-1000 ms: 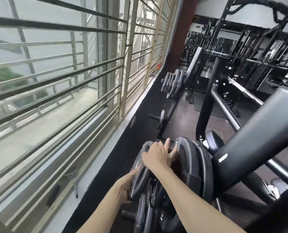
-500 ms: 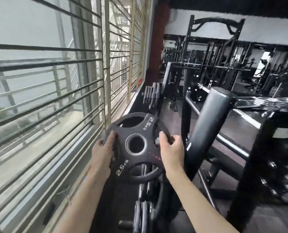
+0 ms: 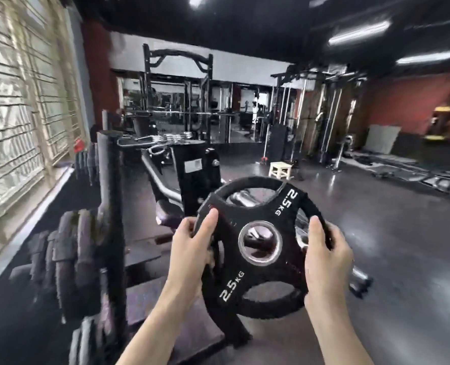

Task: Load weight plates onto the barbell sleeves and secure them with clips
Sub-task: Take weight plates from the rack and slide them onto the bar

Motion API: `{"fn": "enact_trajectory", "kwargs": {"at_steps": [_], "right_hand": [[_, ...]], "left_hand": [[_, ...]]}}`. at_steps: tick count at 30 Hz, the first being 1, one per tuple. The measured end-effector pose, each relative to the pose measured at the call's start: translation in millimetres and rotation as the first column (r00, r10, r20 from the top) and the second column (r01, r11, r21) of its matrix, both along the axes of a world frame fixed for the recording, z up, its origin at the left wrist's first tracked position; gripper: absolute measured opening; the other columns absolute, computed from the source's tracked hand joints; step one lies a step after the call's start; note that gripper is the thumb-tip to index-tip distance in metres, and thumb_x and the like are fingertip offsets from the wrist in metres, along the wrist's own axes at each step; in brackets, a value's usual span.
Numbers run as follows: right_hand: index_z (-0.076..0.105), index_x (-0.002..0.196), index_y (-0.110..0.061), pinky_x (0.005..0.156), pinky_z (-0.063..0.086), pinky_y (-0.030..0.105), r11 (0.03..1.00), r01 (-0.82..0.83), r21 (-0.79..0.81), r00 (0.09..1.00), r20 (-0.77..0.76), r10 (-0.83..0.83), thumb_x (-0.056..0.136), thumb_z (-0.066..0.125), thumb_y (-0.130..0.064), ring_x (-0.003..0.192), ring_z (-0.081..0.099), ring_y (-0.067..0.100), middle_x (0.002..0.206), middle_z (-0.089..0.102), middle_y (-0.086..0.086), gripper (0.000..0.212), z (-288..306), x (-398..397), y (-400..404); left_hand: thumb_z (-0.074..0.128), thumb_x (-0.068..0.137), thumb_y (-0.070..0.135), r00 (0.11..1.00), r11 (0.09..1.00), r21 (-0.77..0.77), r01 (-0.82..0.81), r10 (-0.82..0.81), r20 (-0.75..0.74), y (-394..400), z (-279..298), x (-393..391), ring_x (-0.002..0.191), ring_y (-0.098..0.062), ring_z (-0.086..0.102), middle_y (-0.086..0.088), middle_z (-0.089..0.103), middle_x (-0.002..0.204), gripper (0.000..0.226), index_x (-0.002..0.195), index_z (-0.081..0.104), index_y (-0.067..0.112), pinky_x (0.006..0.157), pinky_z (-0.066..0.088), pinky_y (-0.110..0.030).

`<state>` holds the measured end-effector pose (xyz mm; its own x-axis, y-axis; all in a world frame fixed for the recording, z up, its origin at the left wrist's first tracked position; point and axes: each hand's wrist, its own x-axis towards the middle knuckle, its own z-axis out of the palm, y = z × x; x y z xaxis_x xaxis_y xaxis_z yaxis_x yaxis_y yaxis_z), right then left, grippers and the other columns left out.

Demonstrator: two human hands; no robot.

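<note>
Though blurred: one 2.5 kg plate (image 3: pixel 260 248) between two gripping hands (image 3: pixel 192 248).

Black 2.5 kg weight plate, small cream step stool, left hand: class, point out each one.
Black 2.5 kg weight plate (image 3: pixel 260 243): head view, steel centre ring.
Small cream step stool (image 3: pixel 281 170): head view, front face.
Left hand (image 3: pixel 192 246): head view, back of hand.
</note>
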<state>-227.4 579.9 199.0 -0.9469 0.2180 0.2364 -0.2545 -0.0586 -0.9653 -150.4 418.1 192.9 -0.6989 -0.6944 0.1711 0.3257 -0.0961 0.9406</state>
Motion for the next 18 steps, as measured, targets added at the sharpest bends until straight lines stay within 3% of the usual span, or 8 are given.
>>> {"fn": "enact_trajectory", "kwargs": {"at_steps": [4,9,14,18], "right_hand": [[0.061,0.081,-0.028,0.074,0.048,0.040,0.991,0.129,-0.018,0.990,0.057,-0.128,0.086,0.054,-0.052,0.070,0.055,0.014,0.071,0.057,-0.014,0.025,-14,-31,92],[0.068,0.091,-0.028,0.084,0.054,0.043,0.982,0.187,-0.042,0.964,0.199,-0.175,0.086,0.052,-0.056,0.087,0.065,0.022,0.081,0.069,-0.009,0.033,-43,-57,150],[0.064,0.086,-0.029,0.089,0.055,0.046,0.991,0.133,-0.025,0.959,0.254,-0.122,0.082,0.052,-0.069,0.094,0.066,0.026,0.091,0.070,-0.006,0.042,-71,-81,163],[0.064,0.091,-0.027,0.092,0.054,0.049,0.993,0.119,-0.015,0.948,0.299,-0.109,0.079,0.043,-0.082,0.098,0.066,0.030,0.099,0.072,0.000,0.060,-90,-98,160]], "left_hand": [[0.067,0.093,0.042,0.992,0.993,-0.027,0.117,-0.116,0.040,86,-3,-40,0.040,-0.008,0.037,0.012,0.049,0.050,0.034,0.084,0.050,0.015,0.042,0.032,-0.027],[0.068,0.091,0.046,0.982,0.982,-0.105,0.157,-0.143,0.127,144,-10,-71,0.042,-0.005,0.039,0.017,0.049,0.047,0.033,0.087,0.056,0.016,0.046,0.035,-0.027],[0.069,0.089,0.050,0.977,0.985,-0.133,0.106,-0.078,0.197,166,-27,-86,0.049,-0.005,0.048,0.008,0.055,0.063,0.036,0.087,0.055,0.017,0.054,0.041,-0.028],[0.070,0.090,0.045,0.982,0.965,-0.248,0.090,-0.045,0.185,179,-34,-90,0.049,-0.002,0.053,0.008,0.063,0.067,0.031,0.083,0.054,0.019,0.051,0.041,-0.020]]}}
